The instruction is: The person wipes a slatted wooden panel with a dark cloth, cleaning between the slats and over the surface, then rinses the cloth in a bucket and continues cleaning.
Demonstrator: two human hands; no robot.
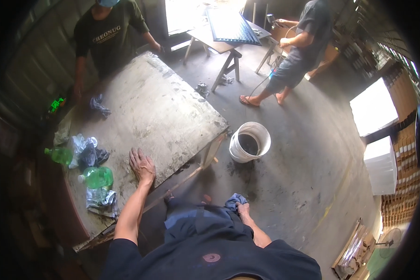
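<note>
My left hand (142, 165) lies flat on the worn, stained tabletop (158, 112), fingers stretched out and holding nothing. Down by my right side, my right hand (243, 210) is closed around a crumpled blue rag (235, 200), clear of the table. To the left of my left hand lie a green plastic bottle (98, 178) with a pale cap and a folded cloth (101, 201). Beyond them are a heap of white and dark rags (86, 151) and a second green bottle (59, 155). Another crumpled rag (99, 105) rests farther up the tabletop.
A white bucket (250, 142) with dark contents stands on the floor right of the table. Across the table is a person (108, 37) in a dark shirt. Another person (296, 51) holds a tool with a hose beside a trestle table (226, 45) bearing a ribbed dark panel (232, 27).
</note>
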